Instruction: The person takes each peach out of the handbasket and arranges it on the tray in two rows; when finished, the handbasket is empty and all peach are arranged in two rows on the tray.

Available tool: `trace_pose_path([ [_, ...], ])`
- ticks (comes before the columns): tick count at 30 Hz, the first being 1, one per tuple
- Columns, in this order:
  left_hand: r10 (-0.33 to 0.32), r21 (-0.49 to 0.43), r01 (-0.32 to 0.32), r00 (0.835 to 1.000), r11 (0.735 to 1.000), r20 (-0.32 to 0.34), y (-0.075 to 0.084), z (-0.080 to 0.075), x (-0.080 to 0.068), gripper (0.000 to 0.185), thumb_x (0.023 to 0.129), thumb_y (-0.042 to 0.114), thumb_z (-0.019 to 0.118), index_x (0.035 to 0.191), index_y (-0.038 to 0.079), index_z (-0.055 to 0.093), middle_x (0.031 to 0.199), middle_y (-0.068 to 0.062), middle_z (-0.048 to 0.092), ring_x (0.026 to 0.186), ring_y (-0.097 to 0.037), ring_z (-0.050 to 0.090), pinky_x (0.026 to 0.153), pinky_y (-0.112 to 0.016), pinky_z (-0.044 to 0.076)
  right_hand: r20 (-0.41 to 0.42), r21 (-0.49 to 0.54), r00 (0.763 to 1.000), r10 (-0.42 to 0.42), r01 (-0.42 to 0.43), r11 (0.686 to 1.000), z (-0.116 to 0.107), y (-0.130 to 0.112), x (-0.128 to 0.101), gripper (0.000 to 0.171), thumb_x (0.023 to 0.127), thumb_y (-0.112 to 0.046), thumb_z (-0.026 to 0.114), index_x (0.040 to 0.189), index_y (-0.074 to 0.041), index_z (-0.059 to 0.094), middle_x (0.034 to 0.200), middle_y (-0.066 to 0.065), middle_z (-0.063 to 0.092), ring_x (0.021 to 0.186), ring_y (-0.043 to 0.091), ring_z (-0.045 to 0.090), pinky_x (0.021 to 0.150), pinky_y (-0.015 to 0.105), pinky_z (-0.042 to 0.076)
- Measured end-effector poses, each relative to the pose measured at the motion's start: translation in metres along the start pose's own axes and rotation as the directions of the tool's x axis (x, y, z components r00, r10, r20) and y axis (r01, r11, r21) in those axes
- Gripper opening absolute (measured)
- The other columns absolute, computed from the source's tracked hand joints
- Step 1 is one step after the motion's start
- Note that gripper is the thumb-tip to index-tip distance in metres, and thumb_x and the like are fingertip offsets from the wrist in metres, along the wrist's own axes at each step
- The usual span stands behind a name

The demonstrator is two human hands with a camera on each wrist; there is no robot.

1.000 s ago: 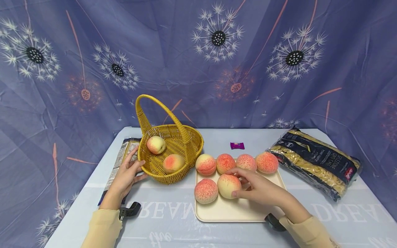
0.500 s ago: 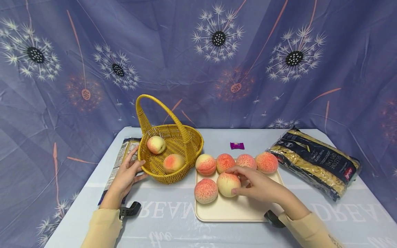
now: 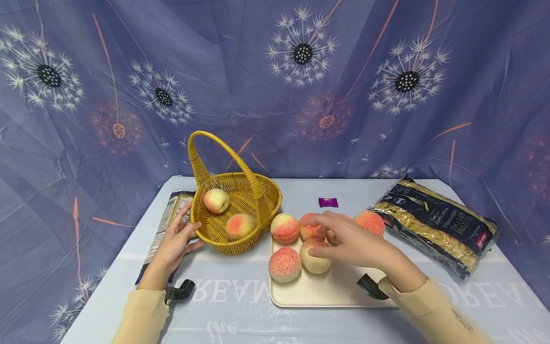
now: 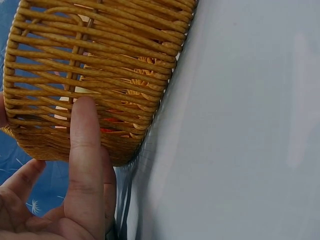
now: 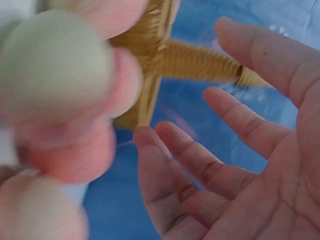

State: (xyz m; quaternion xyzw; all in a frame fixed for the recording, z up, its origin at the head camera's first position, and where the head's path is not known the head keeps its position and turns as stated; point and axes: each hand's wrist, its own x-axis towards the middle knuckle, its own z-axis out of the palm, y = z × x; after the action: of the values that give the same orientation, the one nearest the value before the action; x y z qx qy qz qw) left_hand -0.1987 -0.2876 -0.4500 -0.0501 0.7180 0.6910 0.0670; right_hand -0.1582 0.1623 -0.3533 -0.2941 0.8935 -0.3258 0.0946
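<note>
My left hand (image 3: 174, 243) grips the left side of a yellow wicker basket (image 3: 268, 184), fingers at its rim and one finger lying straight along the woven outer wall (image 4: 125, 65). Inside the basket rest a pale peach (image 3: 216, 200) and an orange-blushed peach (image 3: 240, 226). Over the cream tray (image 3: 326, 294), my right hand (image 3: 356, 241) hovers with fingers spread. In the right wrist view nothing lies between its fingertips (image 5: 147, 137). Just beneath it a yellowish peach (image 3: 315, 258) sits on the tray, beside a red-speckled peach (image 3: 285, 264).
A back row of peaches includes a pink-and-cream one (image 3: 285, 228) and a red one (image 3: 369, 223); my right hand partly covers others. A bag of pasta (image 3: 438, 224) lies at the right, another packet (image 3: 165, 229) left of the basket. A purple-wrapped sweet (image 3: 328, 202) lies behind the tray.
My right hand has let go of the yellowish peach and lifted up and slightly left, its fingers spreading. That peach stays on the tray. The left hand and basket have not moved.
</note>
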Motion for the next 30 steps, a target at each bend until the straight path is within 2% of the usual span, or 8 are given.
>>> trace_pose_path([
  [2, 0.000, 0.002, 0.000, 1.000, 1.000, -0.002, 0.000, 0.000, 0.000, 0.076, 0.112, 0.018, 0.055, 0.174, 0.036, 0.014, 0.146, -0.022, 0.044, 0.105, -0.013, 0.074, 0.093, -0.038, 0.068, 0.023, -0.032, 0.999, -0.027, 0.028, 0.999, -0.002, -0.016, 0.009, 0.054, 0.097, -0.043, 0.080, 0.146, -0.028, 0.062, 0.127, -0.001, 0.066, 0.095, 0.016, 0.067, 0.079, 0.030, 0.058],
  [5, -0.001, 0.001, 0.001, 1.000, 1.000, -0.004, -0.001, -0.001, 0.000, 0.076, 0.112, 0.018, 0.054, 0.174, 0.036, 0.014, 0.144, -0.021, 0.044, 0.104, -0.012, 0.074, 0.092, -0.038, 0.069, 0.069, -0.076, 0.995, -0.072, 0.077, 0.994, -0.001, -0.043, 0.025, 0.051, 0.098, -0.044, 0.078, 0.145, -0.031, 0.063, 0.131, -0.005, 0.066, 0.102, 0.011, 0.067, 0.087, 0.034, 0.061],
  [8, -0.001, -0.004, 0.001, 1.000, 1.000, -0.002, -0.001, -0.001, 0.000, 0.076, 0.112, 0.017, 0.054, 0.174, 0.037, 0.014, 0.143, -0.021, 0.044, 0.104, -0.013, 0.074, 0.092, -0.038, 0.069, 0.127, -0.096, 0.987, -0.100, 0.113, 0.989, 0.003, -0.069, 0.042, 0.053, 0.099, -0.042, 0.078, 0.147, -0.030, 0.062, 0.138, -0.005, 0.063, 0.111, 0.013, 0.065, 0.093, 0.037, 0.060],
  [14, 0.002, -0.008, -0.002, 1.000, 1.000, 0.001, -0.001, 0.000, 0.001, 0.076, 0.112, 0.017, 0.054, 0.174, 0.036, 0.014, 0.144, -0.022, 0.044, 0.104, -0.014, 0.075, 0.092, -0.038, 0.069, 0.209, -0.173, 0.969, -0.134, 0.172, 0.970, 0.013, -0.107, 0.081, 0.055, 0.098, -0.039, 0.080, 0.149, -0.029, 0.060, 0.134, -0.003, 0.063, 0.109, 0.014, 0.064, 0.093, 0.034, 0.060],
  [20, 0.008, 0.003, -0.008, 1.000, 1.000, 0.013, 0.001, 0.000, 0.000, 0.075, 0.113, 0.018, 0.054, 0.174, 0.036, 0.014, 0.148, -0.025, 0.041, 0.106, -0.013, 0.074, 0.093, -0.039, 0.068, 0.283, -0.264, 0.954, -0.095, 0.173, 0.949, 0.030, -0.128, 0.125, 0.060, 0.098, -0.040, 0.080, 0.152, -0.027, 0.058, 0.148, 0.001, 0.061, 0.136, 0.017, 0.058, 0.110, 0.037, 0.057],
  [23, 0.009, 0.016, -0.009, 1.000, 1.000, 0.015, 0.001, 0.000, -0.001, 0.075, 0.113, 0.020, 0.053, 0.174, 0.037, 0.013, 0.150, -0.026, 0.040, 0.106, -0.012, 0.075, 0.093, -0.039, 0.068, 0.317, -0.325, 0.945, -0.082, 0.190, 0.927, 0.039, -0.133, 0.149, 0.062, 0.098, -0.038, 0.081, 0.154, -0.024, 0.057, 0.154, 0.003, 0.059, 0.144, 0.020, 0.054, 0.115, 0.036, 0.054],
  [27, 0.008, 0.026, -0.008, 1.000, 1.000, 0.015, 0.000, 0.000, -0.001, 0.075, 0.113, 0.020, 0.052, 0.174, 0.037, 0.012, 0.154, -0.028, 0.039, 0.105, -0.010, 0.075, 0.092, -0.038, 0.068, 0.336, -0.392, 0.940, -0.055, 0.193, 0.900, 0.051, -0.136, 0.173, 0.059, 0.097, -0.034, 0.082, 0.150, -0.019, 0.060, 0.148, 0.003, 0.064, 0.140, 0.020, 0.057, 0.115, 0.031, 0.053],
  [30, 0.008, 0.022, -0.008, 1.000, 1.000, 0.014, 0.000, 0.000, 0.000, 0.075, 0.113, 0.019, 0.052, 0.174, 0.037, 0.012, 0.155, -0.029, 0.038, 0.105, -0.011, 0.075, 0.092, -0.038, 0.068, 0.332, -0.417, 0.943, -0.008, 0.154, 0.896, 0.058, -0.135, 0.184, 0.056, 0.095, -0.029, 0.083, 0.146, -0.017, 0.063, 0.141, 0.003, 0.066, 0.129, 0.017, 0.061, 0.105, 0.026, 0.056],
])
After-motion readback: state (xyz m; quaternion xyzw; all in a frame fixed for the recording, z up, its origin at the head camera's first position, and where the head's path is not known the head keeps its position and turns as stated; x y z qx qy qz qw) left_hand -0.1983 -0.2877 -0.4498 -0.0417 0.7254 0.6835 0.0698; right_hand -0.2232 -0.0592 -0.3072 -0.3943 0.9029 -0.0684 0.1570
